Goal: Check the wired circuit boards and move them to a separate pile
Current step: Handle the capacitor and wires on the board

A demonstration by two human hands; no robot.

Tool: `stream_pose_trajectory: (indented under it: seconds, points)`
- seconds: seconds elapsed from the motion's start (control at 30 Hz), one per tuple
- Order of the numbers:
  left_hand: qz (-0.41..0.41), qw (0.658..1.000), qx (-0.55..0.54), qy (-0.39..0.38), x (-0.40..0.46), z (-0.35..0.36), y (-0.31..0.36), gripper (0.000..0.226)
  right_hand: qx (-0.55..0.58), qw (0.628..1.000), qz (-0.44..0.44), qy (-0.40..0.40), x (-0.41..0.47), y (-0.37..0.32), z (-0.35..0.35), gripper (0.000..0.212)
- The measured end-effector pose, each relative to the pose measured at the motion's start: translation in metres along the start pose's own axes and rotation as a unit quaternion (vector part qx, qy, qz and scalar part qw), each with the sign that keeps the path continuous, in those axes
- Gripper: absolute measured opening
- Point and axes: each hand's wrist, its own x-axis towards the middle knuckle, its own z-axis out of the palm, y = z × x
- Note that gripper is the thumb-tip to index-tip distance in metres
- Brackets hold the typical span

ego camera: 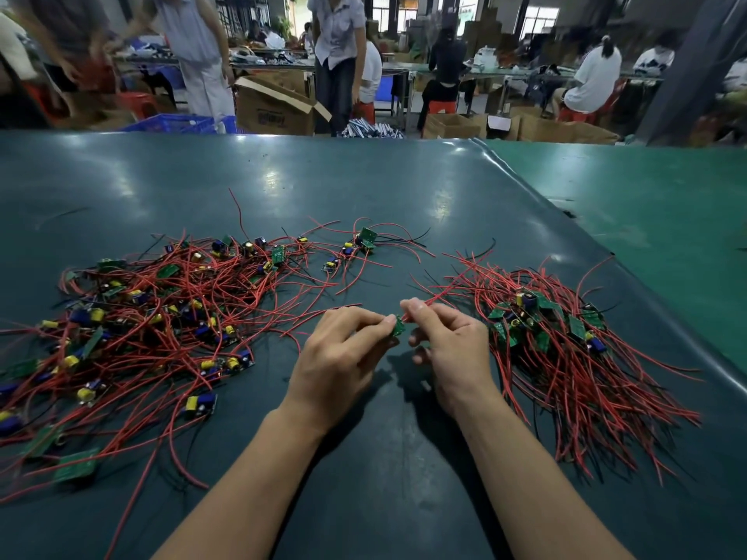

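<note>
Setting: workshop floor, seen from a head camera; a dark green mat (364, 187) covers the work table, with a lighter green mat (646, 204) overlapping at the right.
Background: several people (339, 54) standing or seated at far benches; open cardboard boxes (275, 107) and a blue crate (174, 124) beyond the table edge. Details blurred.
Left pile: loose, wide tangle of wired circuit boards (161, 313) with red leads, spread across the left half of the mat; boards lie at mixed angles, yellow and blue components showing.
Stray group: a few boards (355, 244) lie apart at the far centre, red and black leads trailing right.
Right pile: denser bundle of boards (541, 321) on the right, boards clustered at the far end, red leads fanned toward the near right edge.
Board in hand: one small green circuit board (398, 326), held above the mat between the two piles, near the centre.
Left hand (343, 357): fingers curled, thumb and forefinger pinching the left edge of the held board.
Right hand (448, 341): fingers curled, fingertips pinching the red lead (444, 295) just where it leaves the board; the lead runs up and right toward the right pile.
Contact: both hands are clear of the mat; forearms extend in from the near edge.
</note>
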Motion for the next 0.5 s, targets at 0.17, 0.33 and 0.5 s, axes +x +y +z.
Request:
stream_pose_trajectory:
  seconds: [0.17, 0.33, 0.5]
  points:
    - [-0.018, 0.999, -0.033, 0.013, 0.002, -0.003, -0.003, 0.017, 0.075, 0.994, -0.020, 0.078, 0.007, -0.006, -0.008, 0.021]
    - [-0.018, 0.998, -0.066, 0.013, 0.003, -0.006, -0.003, 0.017, 0.181, 0.979, 0.030, 0.093, 0.011, -0.010, -0.013, 0.031]
    - [-0.008, 0.998, -0.066, 0.011, 0.001, -0.008, -0.003, 0.017, 0.212, 0.972, 0.048, 0.095, 0.015, -0.012, -0.015, 0.033]
